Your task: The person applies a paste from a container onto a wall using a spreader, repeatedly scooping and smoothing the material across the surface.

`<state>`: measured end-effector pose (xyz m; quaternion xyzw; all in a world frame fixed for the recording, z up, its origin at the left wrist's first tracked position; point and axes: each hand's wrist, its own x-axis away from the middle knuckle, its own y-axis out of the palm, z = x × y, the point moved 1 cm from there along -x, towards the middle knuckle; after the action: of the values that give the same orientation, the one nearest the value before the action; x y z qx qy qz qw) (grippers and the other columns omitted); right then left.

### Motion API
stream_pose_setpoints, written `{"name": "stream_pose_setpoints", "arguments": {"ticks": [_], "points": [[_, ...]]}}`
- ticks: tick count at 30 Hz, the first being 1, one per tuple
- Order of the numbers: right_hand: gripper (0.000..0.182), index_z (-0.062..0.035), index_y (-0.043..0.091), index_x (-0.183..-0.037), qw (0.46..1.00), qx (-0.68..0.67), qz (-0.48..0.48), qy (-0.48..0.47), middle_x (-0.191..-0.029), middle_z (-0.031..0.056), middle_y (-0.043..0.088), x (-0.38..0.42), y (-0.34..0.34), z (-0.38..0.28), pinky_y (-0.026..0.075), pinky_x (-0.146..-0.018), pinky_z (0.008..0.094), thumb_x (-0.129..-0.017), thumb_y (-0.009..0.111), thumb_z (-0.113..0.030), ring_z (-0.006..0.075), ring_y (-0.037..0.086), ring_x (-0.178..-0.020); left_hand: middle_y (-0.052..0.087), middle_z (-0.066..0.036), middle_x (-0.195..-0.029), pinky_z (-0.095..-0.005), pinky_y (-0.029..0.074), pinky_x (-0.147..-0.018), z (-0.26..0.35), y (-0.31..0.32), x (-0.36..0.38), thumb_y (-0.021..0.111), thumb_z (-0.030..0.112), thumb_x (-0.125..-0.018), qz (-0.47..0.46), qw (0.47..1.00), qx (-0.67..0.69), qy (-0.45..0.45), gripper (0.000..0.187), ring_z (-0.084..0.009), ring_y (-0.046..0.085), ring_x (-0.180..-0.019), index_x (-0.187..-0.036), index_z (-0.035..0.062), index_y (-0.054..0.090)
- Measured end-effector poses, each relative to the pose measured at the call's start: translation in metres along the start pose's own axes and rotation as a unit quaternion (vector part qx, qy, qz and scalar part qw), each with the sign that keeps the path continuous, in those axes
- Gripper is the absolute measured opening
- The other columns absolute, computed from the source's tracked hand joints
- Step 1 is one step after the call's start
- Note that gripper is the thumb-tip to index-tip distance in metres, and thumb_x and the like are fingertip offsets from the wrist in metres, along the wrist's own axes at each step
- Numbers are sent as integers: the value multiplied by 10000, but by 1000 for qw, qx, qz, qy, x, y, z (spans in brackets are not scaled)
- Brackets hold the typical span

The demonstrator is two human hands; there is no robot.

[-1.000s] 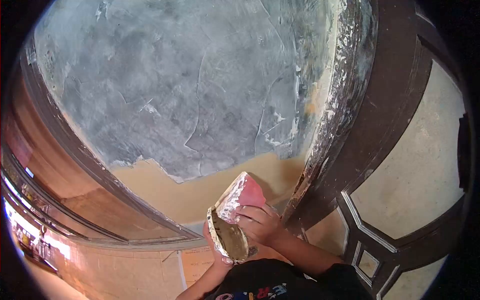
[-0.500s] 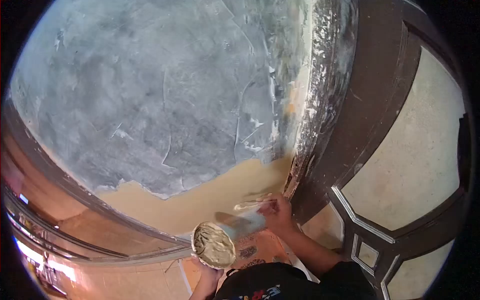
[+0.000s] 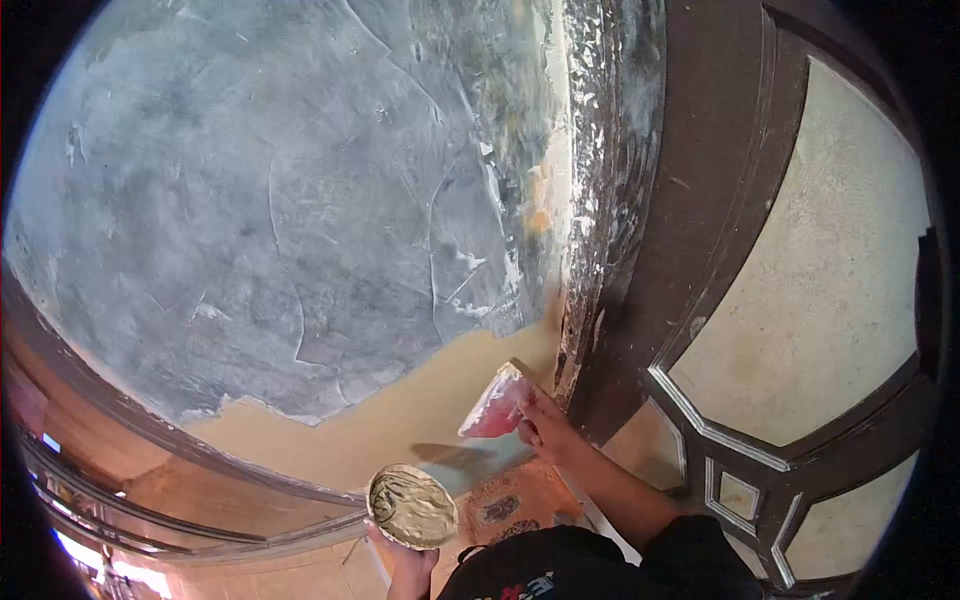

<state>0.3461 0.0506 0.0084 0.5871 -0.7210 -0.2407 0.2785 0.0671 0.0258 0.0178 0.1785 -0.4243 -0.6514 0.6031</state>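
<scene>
In my left hand [image 3: 402, 549] is a round tub [image 3: 374, 490], gripped from below and tilted so its mouth faces me. Thick cream putty [image 3: 415, 508] with ridged marks fills it. My right hand [image 3: 545, 425] pinches a wide, pinkish putty spreader [image 3: 491, 407] near its narrower side. Pale putty smears its face and upper corner. The spreader stands in front of the beige lower strip [image 3: 440, 375] of the wall, above and right of the tub. Higher up, the wall [image 3: 330, 200] is coated in patchy grey with ragged edges and raised trowel lines.
A dark wooden frame [image 3: 620, 330] with white smears borders the wall on the right, beside a door with pale panels [image 3: 810, 290]. Along the lower left runs a dark curved trim [image 3: 130, 398]. An orange stained sheet [image 3: 545, 490] lies on the floor by my body.
My right hand has turned the spreader from edge-on to flat-faced, showing its wide pink side. The tub has shifted slightly left and down in view, and the view itself has swung a little right.
</scene>
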Motion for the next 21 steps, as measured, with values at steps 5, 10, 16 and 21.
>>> {"name": "stream_pose_setpoints", "arguments": {"ticks": [5,10,16,21], "points": [[232,-106,418,-1139,998,55,4,-38,-868,2,504,-13,8,3,313,-425,214,-943,460,-221,64,379,-452,437,-93,-1293,-453,429,-934,-2,1,0,369,726,-762,-28,1000,2,14,810,-295,466,-1148,-1321,140,351],[253,-70,404,-1137,995,68,21,-75,-937,59,539,-14,43,-19,469,-536,252,-941,444,-225,139,585,-598,421,-93,-1307,-458,415,-949,-2,-1,4,354,735,-762,-25,1000,-10,9,818,-297,460,-1153,-1326,144,346],[342,-55,375,-1244,993,99,27,-58,-1082,85,539,-33,55,-24,516,-565,287,-945,432,-212,189,624,-630,408,-87,-1323,-454,394,-965,-2,0,4,313,722,-789,-1,1000,-2,5,798,-290,441,-1172,-1334,140,339],[345,-81,383,-1232,986,121,110,-20,-1087,124,543,-28,16,25,529,-563,298,-945,430,-267,217,636,-641,409,-86,-1323,-453,399,-959,-2,-1,6,304,722,-792,-18,1000,-6,10,792,-289,444,-1168,-1333,145,340]]}}
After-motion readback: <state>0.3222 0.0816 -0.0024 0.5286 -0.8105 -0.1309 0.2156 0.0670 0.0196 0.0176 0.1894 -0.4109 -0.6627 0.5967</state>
